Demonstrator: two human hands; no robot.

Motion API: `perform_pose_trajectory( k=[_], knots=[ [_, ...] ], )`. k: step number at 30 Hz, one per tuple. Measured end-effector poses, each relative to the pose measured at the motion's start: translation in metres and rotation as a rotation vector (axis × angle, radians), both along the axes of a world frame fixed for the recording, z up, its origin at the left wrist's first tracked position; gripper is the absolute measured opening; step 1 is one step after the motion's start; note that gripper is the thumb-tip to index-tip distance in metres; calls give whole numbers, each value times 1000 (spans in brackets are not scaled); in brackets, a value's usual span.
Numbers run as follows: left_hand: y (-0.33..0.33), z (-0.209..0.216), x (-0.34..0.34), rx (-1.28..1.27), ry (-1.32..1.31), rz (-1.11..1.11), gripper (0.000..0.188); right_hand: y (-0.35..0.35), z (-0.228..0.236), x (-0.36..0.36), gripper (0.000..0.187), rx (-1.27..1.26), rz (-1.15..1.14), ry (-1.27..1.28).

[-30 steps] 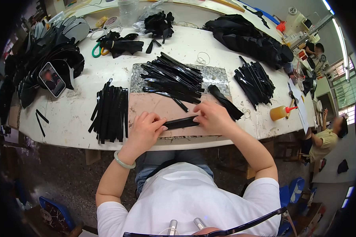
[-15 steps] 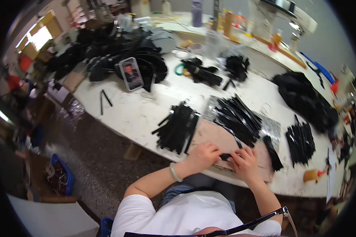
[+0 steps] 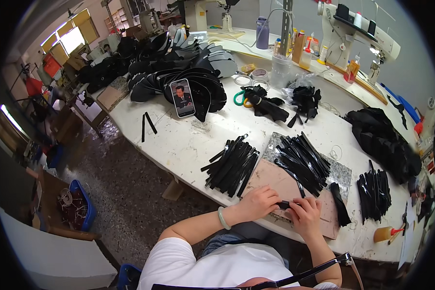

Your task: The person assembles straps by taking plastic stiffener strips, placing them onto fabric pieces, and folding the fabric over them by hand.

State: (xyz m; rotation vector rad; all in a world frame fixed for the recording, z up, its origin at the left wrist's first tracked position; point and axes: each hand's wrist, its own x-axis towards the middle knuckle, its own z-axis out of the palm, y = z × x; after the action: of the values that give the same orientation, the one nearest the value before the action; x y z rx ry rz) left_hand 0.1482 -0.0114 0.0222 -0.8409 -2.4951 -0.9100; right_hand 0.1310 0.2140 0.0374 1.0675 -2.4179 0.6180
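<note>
Between my two hands is a short black strip [image 3: 283, 205], pinched at both ends above the near edge of a pinkish-beige board [image 3: 270, 177]. My left hand [image 3: 260, 202] has its fingers closed on the strip's left end, and my right hand [image 3: 305, 214] grips the right end. Beyond them, a pile of glossy black strips [image 3: 304, 162] lies on a speckled grey slab [image 3: 342, 173]. Left of the board is another bundle of black strips [image 3: 231, 164]. A wider black piece [image 3: 340, 205] rests at the board's right side.
More black strips [image 3: 373, 195] and a glue bottle [image 3: 384, 235] are at the right. A phone [image 3: 182, 98] leans on stacked black pieces [image 3: 154, 87] at the far left. Green-handled scissors [image 3: 239, 97] lie farther back, and a sewing machine [image 3: 357, 29] stands behind.
The whole scene has shifted right and slightly down in the picture as the view moved. Both hands still hold the black strip in about the same place over the board.
</note>
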Motion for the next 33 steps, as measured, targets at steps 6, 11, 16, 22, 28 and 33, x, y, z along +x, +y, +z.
perform_pose_trajectory(
  k=[6,11,16,22,28,33],
  knots=[
    [1,-2,3,-22,-48,-1,30,-2,0,-1,20,-95,-37,-192],
    [1,0,2,28,-33,-26,27,2,4,-1,23,-86,13,-184],
    [-2,0,1,6,-35,-57,24,-2,10,-2,23,-66,22,-155],
    [1,-4,6,-28,-49,-20,24,2,0,-1,25,-9,14,-182],
    [3,-2,9,-24,-90,-23,30,5,6,4,25,-39,4,-187],
    [-3,5,5,18,-64,-5,31,4,16,2,24,-63,13,-108]
  ],
)
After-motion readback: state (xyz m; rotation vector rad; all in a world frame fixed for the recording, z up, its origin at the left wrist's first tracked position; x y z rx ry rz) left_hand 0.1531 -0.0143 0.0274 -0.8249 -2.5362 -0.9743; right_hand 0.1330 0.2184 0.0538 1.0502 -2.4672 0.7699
